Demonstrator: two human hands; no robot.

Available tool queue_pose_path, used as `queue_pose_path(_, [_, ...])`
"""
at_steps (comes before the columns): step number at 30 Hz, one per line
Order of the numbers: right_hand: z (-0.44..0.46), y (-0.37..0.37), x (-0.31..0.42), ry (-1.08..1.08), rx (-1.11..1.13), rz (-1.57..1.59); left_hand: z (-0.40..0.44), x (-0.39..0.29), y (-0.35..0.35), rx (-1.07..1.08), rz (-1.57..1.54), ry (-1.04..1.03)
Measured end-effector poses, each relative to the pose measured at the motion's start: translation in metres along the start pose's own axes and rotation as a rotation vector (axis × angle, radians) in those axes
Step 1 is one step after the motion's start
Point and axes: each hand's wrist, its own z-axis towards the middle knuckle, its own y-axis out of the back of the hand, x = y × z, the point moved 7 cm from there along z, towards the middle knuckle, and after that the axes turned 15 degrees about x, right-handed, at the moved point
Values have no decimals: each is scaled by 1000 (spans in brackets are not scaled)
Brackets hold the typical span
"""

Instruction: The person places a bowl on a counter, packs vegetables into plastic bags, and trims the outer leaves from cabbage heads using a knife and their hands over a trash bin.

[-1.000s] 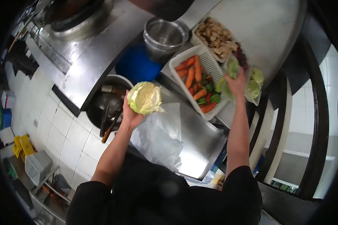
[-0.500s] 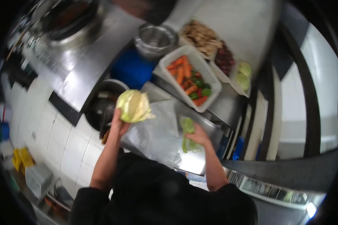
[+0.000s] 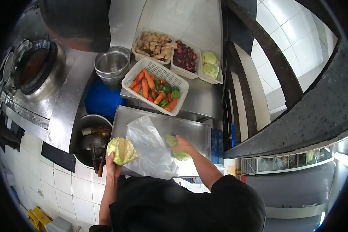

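Observation:
A pale green cabbage (image 3: 121, 150) rests in my left hand (image 3: 111, 165), at the left end of a metal tray (image 3: 189, 129). My right hand (image 3: 183, 145) is closed on a bundle of green vegetable in clear wrap (image 3: 180, 155), over the right part of the tray. Between the two hands a translucent plastic bag (image 3: 149, 149) lies crumpled on the tray. What is inside the wrap is too blurred to name.
Beyond the tray stand a white basket of carrots and peppers (image 3: 154, 87), baskets of ginger (image 3: 155, 46), red onions (image 3: 185, 58) and cabbages (image 3: 210, 65). Metal bowls (image 3: 112, 62), a blue tub (image 3: 102, 98) and a pot with utensils (image 3: 89, 139) are at the left.
My right hand has come back from the baskets with the green bundle and is now over the tray. My left hand still holds the cabbage, lower in view. The view has turned.

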Motion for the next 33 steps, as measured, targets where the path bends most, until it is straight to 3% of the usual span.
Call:
queue_pose_path(7, [-2,17,20,153,57,34,13,-2,-16,-6,135,17])
queue_pose_path(8, [-1,21,20,150,56,33,15,-2,-12,-84,220,38])
queue_pose_path(10, [4,41,14,88,-17,75,22,-2,-15,-159,298,63])
queue_pose_path(12, [8,61,7,45,-77,102,31,-10,-26,-203,577,95])
queue_pose_path(17, [22,117,-36,2,-242,141,60,8,-7,-120,833,45])
queue_pose_path(19, [22,154,-65,-36,-456,202,71,7,-19,-87,1358,55])
queue_pose_path(21, [29,190,-95,-81,-478,141,77,12,-37,-32,1385,95])
queue_pose_path(23, [34,248,-118,-109,-636,170,82,14,-61,-87,1891,31])
queue_pose_path(26, [42,352,-123,-121,-976,-6,87,19,-54,-90,1693,1])
queue_pose_path(28, [60,425,-107,-31,-900,228,90,26,-47,-118,1531,47])
queue_pose_path(29, [89,465,-124,100,-1119,113,91,29,-46,-129,1535,78])
queue_pose_path(31, [133,534,-131,5,-1213,-165,94,33,-47,-164,1535,55])
queue_pose_path(32, [146,555,-122,-44,-1070,-106,91,39,-42,-176,1519,59])
queue_pose_path(33, [145,563,-105,-222,-1079,-138,89,43,-38,-177,1533,88])
